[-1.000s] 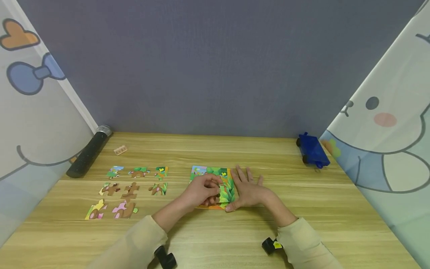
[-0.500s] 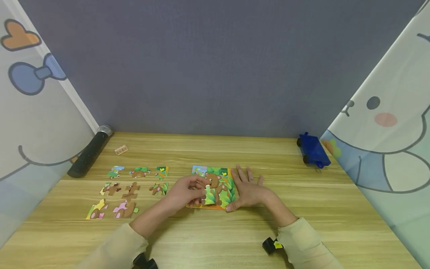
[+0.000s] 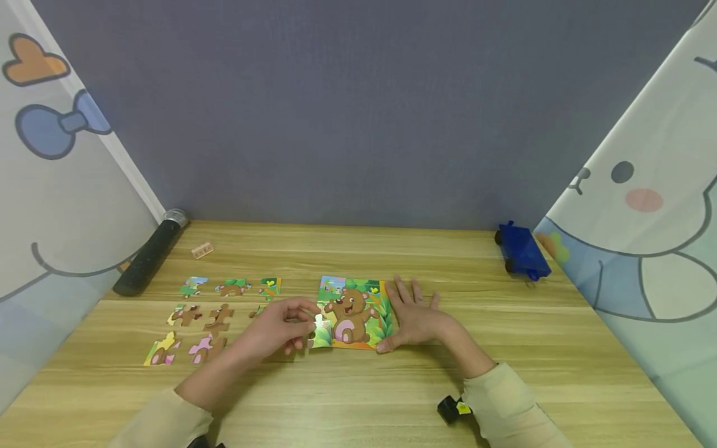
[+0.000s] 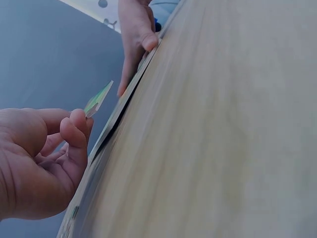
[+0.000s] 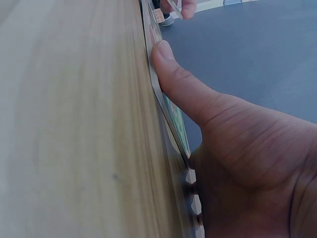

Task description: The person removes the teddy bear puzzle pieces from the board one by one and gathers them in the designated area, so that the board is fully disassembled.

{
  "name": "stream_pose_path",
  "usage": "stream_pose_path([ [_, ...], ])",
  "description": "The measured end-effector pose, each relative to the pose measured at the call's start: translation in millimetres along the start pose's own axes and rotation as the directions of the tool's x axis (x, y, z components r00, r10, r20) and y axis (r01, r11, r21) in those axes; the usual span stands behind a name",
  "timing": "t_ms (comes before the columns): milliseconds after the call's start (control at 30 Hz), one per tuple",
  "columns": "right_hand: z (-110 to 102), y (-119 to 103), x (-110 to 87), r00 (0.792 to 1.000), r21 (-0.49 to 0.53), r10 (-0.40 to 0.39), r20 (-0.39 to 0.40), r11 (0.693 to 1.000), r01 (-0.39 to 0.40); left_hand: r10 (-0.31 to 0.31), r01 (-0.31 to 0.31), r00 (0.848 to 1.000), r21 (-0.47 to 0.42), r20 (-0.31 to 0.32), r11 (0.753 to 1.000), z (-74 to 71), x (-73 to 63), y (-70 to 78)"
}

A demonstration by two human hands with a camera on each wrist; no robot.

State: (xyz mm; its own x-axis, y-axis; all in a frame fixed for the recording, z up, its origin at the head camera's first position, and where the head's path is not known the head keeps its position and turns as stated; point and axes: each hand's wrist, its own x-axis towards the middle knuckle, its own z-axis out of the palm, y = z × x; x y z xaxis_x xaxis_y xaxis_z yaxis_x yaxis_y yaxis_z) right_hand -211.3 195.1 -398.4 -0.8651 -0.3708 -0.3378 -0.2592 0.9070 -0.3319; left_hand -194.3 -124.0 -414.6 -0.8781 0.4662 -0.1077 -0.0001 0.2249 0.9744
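Observation:
My left hand (image 3: 280,326) pinches a green leafy jigsaw piece (image 3: 322,335) between thumb and fingers. In the head view the piece overlaps the lower left corner of a picture board (image 3: 351,311) showing a brown bear. The left wrist view shows the pinched piece (image 4: 98,100) tilted and raised off the board. My right hand (image 3: 419,320) lies with fingers spread along the board's right side, and its thumb (image 5: 171,67) rests on the board's edge. Left of the board, several loose jigsaw pieces (image 3: 217,317) lie in rows; my left hand and forearm partly cover some.
On the wooden table (image 3: 358,398), a black microphone (image 3: 148,258) lies at the far left near a small pinkish block (image 3: 202,250). A blue toy wagon (image 3: 522,251) stands at the back right. A grey panel (image 3: 358,112) rises behind the table.
My left hand has moved left across the board with the jigsaw piece, uncovering the bear picture. My right hand stays in place.

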Motion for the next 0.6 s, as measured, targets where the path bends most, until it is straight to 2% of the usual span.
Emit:
stream_pose_path([
  [233,1,1,0.5,1.0,0.007,-0.003,0.007,1.0,0.003,-0.012,0.012,1.0,0.03,-0.02,0.999,-15.8,-12.3,-3.2],
  [600,1,1,0.0,1.0,-0.002,-0.018,-0.006,1.0,0.018,-0.044,0.045,0.998,0.011,-0.048,0.999,-37.7,-30.8,-8.9],
])
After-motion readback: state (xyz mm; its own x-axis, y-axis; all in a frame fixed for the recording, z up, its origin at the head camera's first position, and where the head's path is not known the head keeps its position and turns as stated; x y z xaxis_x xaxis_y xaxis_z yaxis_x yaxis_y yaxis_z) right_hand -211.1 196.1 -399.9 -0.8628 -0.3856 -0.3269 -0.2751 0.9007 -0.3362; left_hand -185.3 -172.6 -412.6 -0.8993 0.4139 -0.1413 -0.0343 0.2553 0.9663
